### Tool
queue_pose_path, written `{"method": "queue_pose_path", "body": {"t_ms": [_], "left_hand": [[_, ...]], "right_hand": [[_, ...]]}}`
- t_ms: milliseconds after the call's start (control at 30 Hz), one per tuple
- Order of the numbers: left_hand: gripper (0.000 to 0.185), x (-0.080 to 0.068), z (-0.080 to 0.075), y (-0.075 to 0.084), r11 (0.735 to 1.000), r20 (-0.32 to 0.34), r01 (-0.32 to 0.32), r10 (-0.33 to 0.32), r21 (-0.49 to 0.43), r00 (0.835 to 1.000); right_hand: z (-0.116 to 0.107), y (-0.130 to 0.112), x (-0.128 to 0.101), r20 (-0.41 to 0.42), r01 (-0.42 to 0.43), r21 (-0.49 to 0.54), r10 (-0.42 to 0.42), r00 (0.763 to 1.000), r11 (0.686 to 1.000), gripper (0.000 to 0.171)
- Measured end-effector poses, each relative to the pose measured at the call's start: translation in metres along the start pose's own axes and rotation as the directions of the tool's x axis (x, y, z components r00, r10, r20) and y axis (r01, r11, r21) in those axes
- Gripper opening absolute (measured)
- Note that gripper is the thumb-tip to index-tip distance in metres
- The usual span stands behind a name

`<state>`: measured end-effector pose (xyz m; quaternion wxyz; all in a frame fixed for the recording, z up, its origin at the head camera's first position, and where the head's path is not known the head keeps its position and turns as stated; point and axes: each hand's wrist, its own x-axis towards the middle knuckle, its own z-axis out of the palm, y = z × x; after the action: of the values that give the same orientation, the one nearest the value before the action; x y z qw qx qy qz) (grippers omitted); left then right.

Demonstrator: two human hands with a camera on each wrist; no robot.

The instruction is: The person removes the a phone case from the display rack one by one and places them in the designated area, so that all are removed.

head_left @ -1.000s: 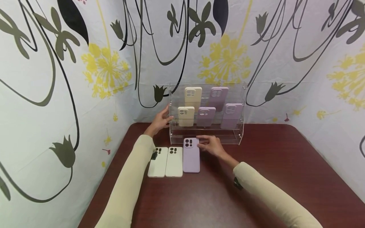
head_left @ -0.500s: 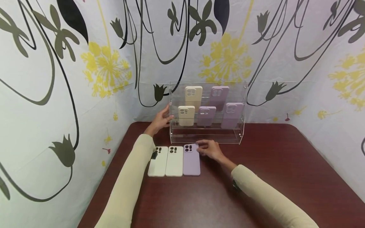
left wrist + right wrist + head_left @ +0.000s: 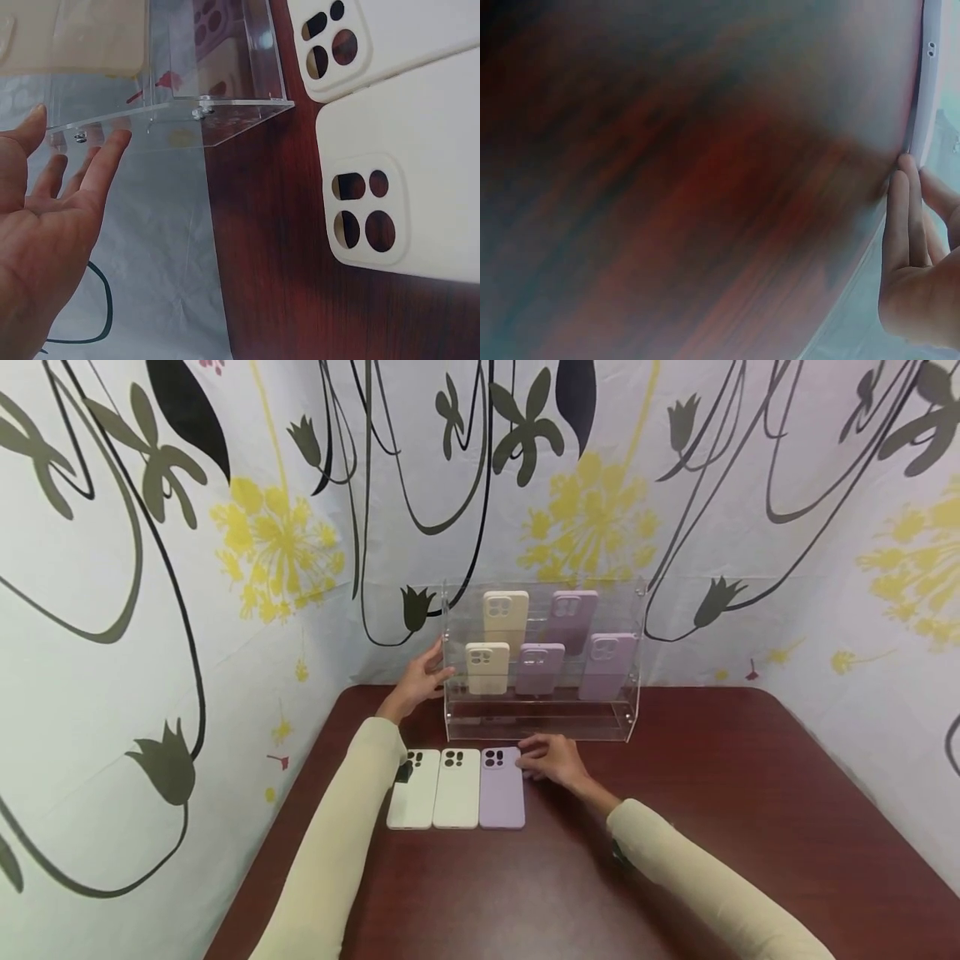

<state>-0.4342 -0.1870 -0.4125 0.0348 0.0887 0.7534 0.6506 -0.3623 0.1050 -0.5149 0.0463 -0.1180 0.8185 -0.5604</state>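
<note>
Head view: smooth lilac phone case with dark camera cutouts lies on the surface beside two white phone cases; right hand pinches its far right edge, left hand, fingers apart, touches the clear stand.

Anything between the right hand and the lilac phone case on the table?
Nothing visible: the right hand is directly at the upper right edge of the lilac phone case. The nearest white case lies on the opposite side.
</note>
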Motion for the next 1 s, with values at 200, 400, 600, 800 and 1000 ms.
{"method": "queue_pose_path", "body": {"t_ms": [200, 400, 600, 800, 1000], "left_hand": [[0.078, 0.001, 0.003, -0.007, 1.000, -0.014, 0.007, -0.007, -0.003, 1.000], [0.080, 0.000, 0.002, -0.008, 0.999, -0.011, -0.026, 0.026, 0.026, 1.000], [0.081, -0.003, -0.001, -0.006, 0.996, -0.014, -0.064, 0.065, 0.061, 0.998], [0.079, 0.001, -0.001, -0.006, 0.993, -0.041, -0.075, 0.079, 0.087, 0.996], [0.080, 0.002, 0.004, -0.005, 0.992, -0.069, -0.073, 0.080, 0.102, 0.994]], "right_hand": [[-0.001, 0.003, -0.007, -0.005, 0.011, 0.001, -0.011, 1.000, 1.000, 0.033], [-0.004, 0.004, -0.009, 0.015, 0.034, -0.017, -0.033, 0.999, 0.999, 0.032], [-0.018, -0.001, -0.010, 0.026, 0.097, -0.086, -0.095, 0.995, 0.992, 0.034], [-0.039, -0.005, -0.012, -0.013, 0.123, -0.159, -0.126, 0.992, 0.980, 0.035], [-0.062, -0.003, -0.014, -0.053, 0.135, -0.178, -0.147, 0.988, 0.975, 0.035]]}}
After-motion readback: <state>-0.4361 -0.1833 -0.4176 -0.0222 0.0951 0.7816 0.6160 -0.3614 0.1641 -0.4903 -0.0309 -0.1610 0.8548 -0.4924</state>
